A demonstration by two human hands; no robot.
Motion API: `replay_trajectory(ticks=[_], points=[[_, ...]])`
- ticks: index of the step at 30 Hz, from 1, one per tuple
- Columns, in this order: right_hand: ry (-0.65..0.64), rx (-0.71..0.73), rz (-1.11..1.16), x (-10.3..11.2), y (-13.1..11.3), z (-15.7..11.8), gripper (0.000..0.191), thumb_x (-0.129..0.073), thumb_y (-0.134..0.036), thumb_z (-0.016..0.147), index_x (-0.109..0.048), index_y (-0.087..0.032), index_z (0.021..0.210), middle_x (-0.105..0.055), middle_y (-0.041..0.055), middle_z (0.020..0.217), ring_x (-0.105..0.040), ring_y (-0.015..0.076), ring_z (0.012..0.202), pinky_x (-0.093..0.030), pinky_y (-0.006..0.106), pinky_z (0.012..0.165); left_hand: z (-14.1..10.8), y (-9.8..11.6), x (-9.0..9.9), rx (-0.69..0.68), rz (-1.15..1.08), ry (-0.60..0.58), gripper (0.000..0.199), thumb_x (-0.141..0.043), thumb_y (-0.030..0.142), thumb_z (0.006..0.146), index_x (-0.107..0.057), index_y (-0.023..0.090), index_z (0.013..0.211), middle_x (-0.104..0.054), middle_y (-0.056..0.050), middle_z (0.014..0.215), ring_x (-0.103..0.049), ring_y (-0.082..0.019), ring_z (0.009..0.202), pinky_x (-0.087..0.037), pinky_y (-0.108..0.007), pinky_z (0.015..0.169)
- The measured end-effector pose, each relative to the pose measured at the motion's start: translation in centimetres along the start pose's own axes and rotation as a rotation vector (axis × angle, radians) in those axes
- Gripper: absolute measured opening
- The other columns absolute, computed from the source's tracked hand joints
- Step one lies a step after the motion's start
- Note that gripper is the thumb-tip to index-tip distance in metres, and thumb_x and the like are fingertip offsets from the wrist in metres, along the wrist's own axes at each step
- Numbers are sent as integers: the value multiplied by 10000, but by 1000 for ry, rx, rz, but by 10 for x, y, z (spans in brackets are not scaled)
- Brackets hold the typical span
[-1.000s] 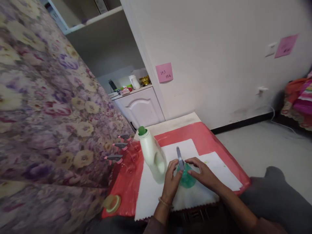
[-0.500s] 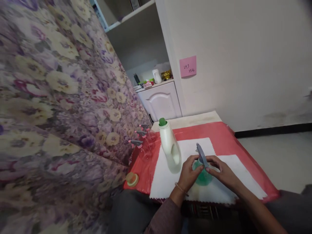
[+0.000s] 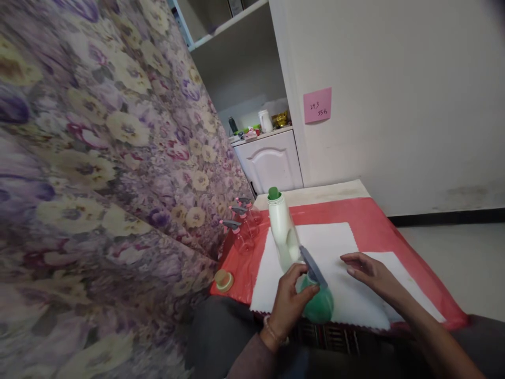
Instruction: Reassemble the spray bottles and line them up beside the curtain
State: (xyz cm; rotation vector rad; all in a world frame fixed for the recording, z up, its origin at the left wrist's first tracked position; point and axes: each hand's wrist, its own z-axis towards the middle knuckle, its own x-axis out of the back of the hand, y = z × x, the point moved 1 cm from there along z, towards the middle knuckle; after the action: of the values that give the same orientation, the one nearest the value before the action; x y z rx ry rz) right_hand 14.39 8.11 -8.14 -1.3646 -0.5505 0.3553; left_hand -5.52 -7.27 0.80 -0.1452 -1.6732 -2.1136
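Observation:
A small round spray bottle (image 3: 319, 304) with green liquid and a grey trigger head stands at the front edge of the white cloth, tilted a little. My left hand (image 3: 290, 300) grips it around the neck, thumb and fingers on either side. To the right, apart from the bottle, my right hand (image 3: 369, 271) hovers over the cloth with its fingers apart and nothing in it. Just behind my left hand is a large pale green jug (image 3: 281, 223), its mouth showing a green insert.
Several clear spray bottles (image 3: 243, 239) with grey and pink heads stand on the red cover (image 3: 339, 210) at the left. A yellowish cap (image 3: 223, 280) lies at the near left corner. A floral curtain (image 3: 130, 158) hangs along the left side.
My right hand has let go of the spray bottle and moved right, opening. My left hand has brought the bottle nearer and slightly left. The view has shifted a little.

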Motion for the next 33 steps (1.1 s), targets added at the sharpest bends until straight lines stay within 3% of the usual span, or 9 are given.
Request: replay_trajectory(ticks=[4, 7, 11, 15, 23, 33], points=[[-45, -16, -2, 1, 3, -1, 363, -655, -482, 817, -645, -227, 1075, -690, 101, 1168, -631, 292, 1126, -468, 478, 1027, -18, -7, 43, 77, 86, 124, 258, -729, 315, 760, -662, 200, 981, -661, -34, 978, -572, -220, 986, -438, -315, 897], [-54, -29, -12, 1, 4, -2, 373, -645, -496, 820, -638, -220, 1071, -691, 106, 1158, -634, 295, 1118, -469, 484, 1025, -22, -24, 82, 111, 91, 297, 312, -722, 359, 756, -655, 204, 1018, -678, -39, 977, -594, -221, 969, -460, -324, 887], [-58, -35, -8, 2, 11, -1, 390, -647, -514, 814, -640, -218, 1068, -697, 110, 1156, -632, 308, 1132, -474, 490, 1026, -12, -51, 130, 115, 126, 601, 393, -744, 415, 685, -658, 190, 995, -704, -36, 913, -637, -213, 850, -508, -320, 788], [-67, -41, -5, 2, 17, 0, 397, -642, -524, 816, -640, -223, 1074, -698, 109, 1165, -636, 310, 1132, -478, 491, 1023, 5, -77, 160, 100, 154, 750, 370, -718, 400, 670, -641, 173, 952, -690, -24, 873, -630, -190, 812, -501, -305, 763], [-66, -45, -47, 1, 16, 0, 388, -619, -522, 830, -635, -225, 1080, -691, 108, 1183, -626, 310, 1142, -463, 488, 1033, 26, -128, 183, 102, 207, 912, 363, -701, 401, 654, -650, 161, 922, -677, -4, 796, -610, -173, 747, -492, -312, 743], [-42, -59, -73, -5, 14, 4, 375, -648, -526, 794, -677, -236, 1029, -726, 94, 1118, -661, 309, 1069, -506, 475, 973, 35, -153, 192, 100, 260, 922, 383, -706, 389, 692, -666, 165, 1000, -703, -37, 920, -636, -197, 841, -504, -334, 809]])
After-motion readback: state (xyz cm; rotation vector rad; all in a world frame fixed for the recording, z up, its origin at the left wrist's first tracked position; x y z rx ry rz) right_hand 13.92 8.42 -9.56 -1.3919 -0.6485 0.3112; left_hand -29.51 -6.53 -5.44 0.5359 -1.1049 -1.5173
